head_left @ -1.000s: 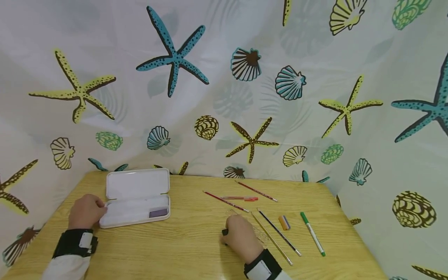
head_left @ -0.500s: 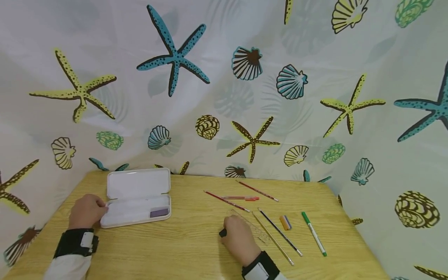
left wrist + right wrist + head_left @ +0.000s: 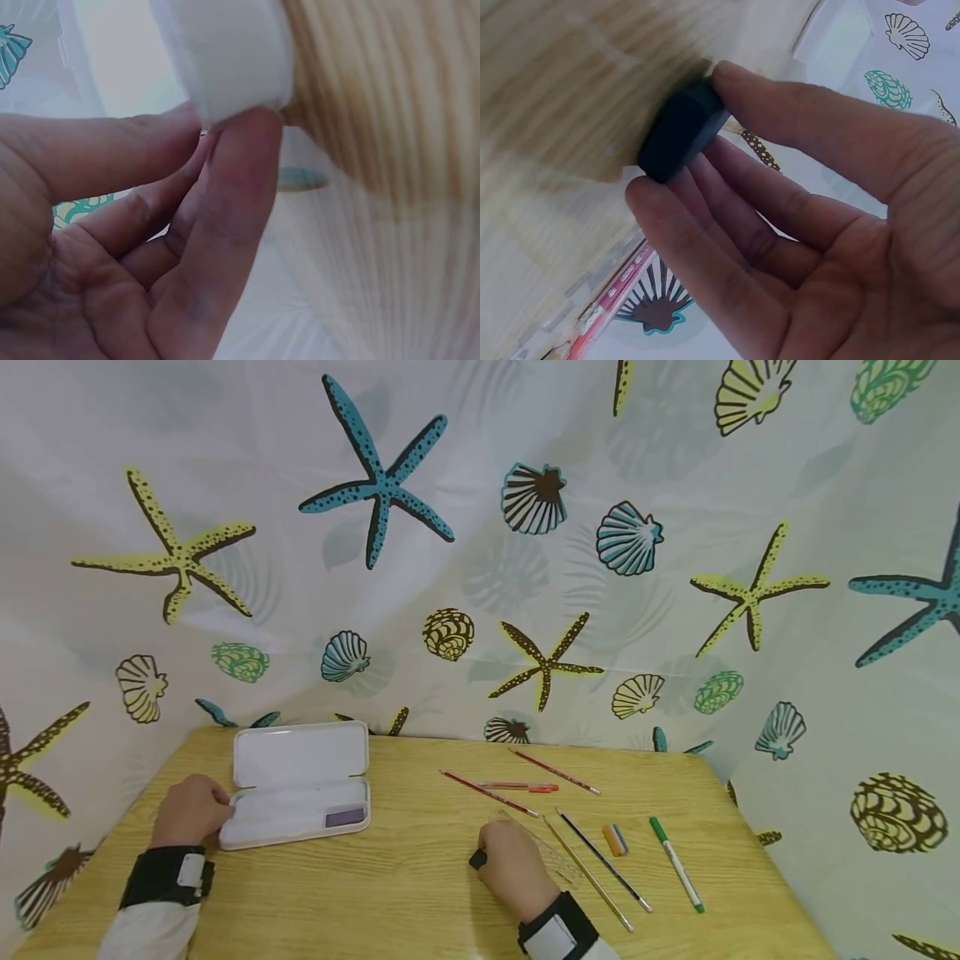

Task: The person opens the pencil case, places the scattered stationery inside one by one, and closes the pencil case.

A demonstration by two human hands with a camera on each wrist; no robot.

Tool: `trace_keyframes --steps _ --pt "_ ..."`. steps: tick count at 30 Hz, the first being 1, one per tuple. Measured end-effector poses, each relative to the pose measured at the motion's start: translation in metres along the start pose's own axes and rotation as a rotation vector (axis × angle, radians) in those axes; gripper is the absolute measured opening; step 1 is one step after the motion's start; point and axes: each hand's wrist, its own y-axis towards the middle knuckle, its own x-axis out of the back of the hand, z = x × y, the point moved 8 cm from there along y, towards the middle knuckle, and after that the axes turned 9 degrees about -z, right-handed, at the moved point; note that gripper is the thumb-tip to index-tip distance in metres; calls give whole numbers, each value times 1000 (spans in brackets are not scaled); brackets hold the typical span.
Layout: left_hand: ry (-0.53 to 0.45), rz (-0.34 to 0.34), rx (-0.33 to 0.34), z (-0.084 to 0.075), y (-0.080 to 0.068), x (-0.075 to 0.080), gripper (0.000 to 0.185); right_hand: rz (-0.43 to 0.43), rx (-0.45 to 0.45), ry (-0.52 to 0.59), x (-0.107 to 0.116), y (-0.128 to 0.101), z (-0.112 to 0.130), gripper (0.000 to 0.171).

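Right hand low on the bench, thumb and fingers pinching a small black block against the wood; same block peeking out at the hand's left edge in the head view. Left hand at the left end of the open white pencil case, fingertips curled against its rounded corner, steadying it. Small purple piece lying inside the case's lower tray, toward its right end. Right of the case, well apart from it: two red pencils and a red pen, then a clear ruler just beside the right hand, a tan pencil, a dark pencil, an orange-and-blue eraser and, farthest from the case, a green marker.
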Motion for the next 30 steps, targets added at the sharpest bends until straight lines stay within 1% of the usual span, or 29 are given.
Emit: trace_keyframes --steps 5,9,12,14,18,21,24,27,30 --pt "3 -7 -1 2 -1 2 17 30 17 15 -3 12 13 14" --pt "-1 -2 1 4 -1 1 18 27 31 32 2 24 31 14" --pt "-2 -1 3 3 -1 0 18 12 57 34 8 36 51 17" --pt "-2 -7 6 2 0 0 18 20 77 23 10 45 67 19" --pt "-4 -19 11 0 0 1 18 28 143 -10 13 63 100 17" --pt "-9 -23 16 1 0 2 17 4 206 -19 15 75 126 13" --pt "-10 -26 21 2 0 3 17 -33 272 -17 16 85 151 12" --pt "-3 -28 28 4 0 2 16 -59 321 -10 14 93 171 13" --pt "0 -20 32 4 1 0 16 -73 356 -24 4 98 187 15"
